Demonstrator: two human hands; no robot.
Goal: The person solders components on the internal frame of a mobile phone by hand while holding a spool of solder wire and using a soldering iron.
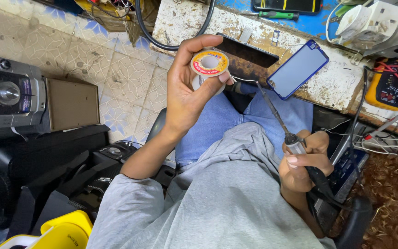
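My left hand is raised and grips a small spool of solder wire with an orange label; a thin strand of wire runs from it to the right. My right hand holds a soldering iron by its handle, with the thin tip pointing up toward the end of that strand. Just beyond the tip a blue-edged phone lies on the worn white bench, tilted over the edge. A dark flat panel lies behind the spool.
A multimeter with red leads and white plugs sit at the right. A green screwdriver lies at the back. A stereo unit and speaker stand on the tiled floor at left, yellow plastic below.
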